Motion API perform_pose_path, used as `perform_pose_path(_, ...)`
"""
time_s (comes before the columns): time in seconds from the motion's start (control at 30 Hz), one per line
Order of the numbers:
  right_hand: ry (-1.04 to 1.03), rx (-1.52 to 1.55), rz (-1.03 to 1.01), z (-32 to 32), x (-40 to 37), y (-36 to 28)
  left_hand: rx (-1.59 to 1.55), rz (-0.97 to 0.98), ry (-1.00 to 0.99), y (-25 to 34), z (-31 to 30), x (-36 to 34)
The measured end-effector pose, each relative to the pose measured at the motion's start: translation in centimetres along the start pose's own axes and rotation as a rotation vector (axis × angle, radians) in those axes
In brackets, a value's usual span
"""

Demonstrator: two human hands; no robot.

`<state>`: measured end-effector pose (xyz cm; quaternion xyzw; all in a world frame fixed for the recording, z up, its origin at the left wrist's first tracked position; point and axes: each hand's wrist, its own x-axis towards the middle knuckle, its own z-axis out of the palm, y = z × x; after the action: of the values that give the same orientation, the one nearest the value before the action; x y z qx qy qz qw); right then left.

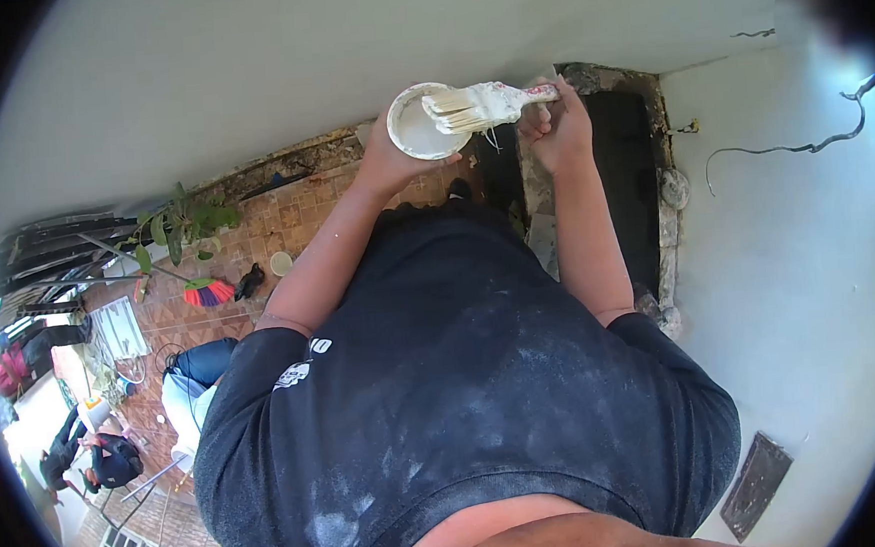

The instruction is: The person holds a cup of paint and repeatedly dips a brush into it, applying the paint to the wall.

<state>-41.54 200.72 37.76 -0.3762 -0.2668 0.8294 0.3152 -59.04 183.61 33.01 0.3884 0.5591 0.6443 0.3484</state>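
My left hand [383,162] holds a round white container [395,141] by its side, with whitish stuff inside it. In my right hand [563,130] is the handle of a wide paintbrush [492,105], coated in white. The pale bristles point left and lie over the right part of the container; whether they touch its rim I cannot tell. Both hands are raised in front of a pale wall [245,75]. Part of my left hand is hidden behind the container.
A dark opening [624,182] with rough edges is at right. A wire [801,148] sticks out of the right wall [777,253]. On the tiled floor [294,217] at left are a plant [179,229], a colourful broom [208,293] and a person in dark clothes [116,462].
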Motion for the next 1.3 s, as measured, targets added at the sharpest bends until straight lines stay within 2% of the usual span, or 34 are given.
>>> perform_pose_path(0.03, -0.073, 0.058, 0.026, -1.5, 0.9, 0.4, 0.006, -0.006, -0.006, -0.1, 0.0, 0.1)
perform_pose_path(0.13, -0.038, 0.081, 0.032, -1.5, 0.9, 0.9, 0.021, -0.011, -0.022, 0.0, -0.1, 0.1)
perform_pose_path(0.23, -0.073, 0.1, -0.058, -2.0, 0.8, 0.6, 0.044, 0.008, -0.033, 0.5, -0.1, 0.1)
perform_pose_path(0.33, -0.011, -0.027, -0.19, -1.7, 0.3, -0.8, 0.088, 0.003, -0.045, 0.6, -0.2, 0.1)
perform_pose_path(0.37, -0.07, -0.123, -0.225, -1.6, 0.0, -1.6, 0.1, 0.001, -0.062, 0.7, -0.3, 0.1)
perform_pose_path(0.47, -0.079, -0.307, -0.36, -0.4, -1.3, -3.2, 0.104, 0.002, -0.082, 1.2, -0.2, 0.1)
perform_pose_path(0.6, -0.013, -0.397, -0.441, 0.4, -1.7, -4.1, 0.063, 0.014, -0.069, 1.2, -0.1, -0.3)
perform_pose_path(0.8, 0.042, -0.438, -0.52, 1.6, -3.2, -4.9, 0.147, 0.015, -0.078, 1.3, -0.3, -0.2)
perform_pose_path(1.2, -0.05, -0.579, -0.659, 1.8, -4.7, -6.4, 0.177, 0.015, -0.068, 1.3, -0.3, -0.1)
perform_pose_path(1.3, -0.01, -0.447, -0.656, 3.0, -5.4, -6.4, 0.155, 0.006, -0.042, 1.0, -0.3, -0.3)
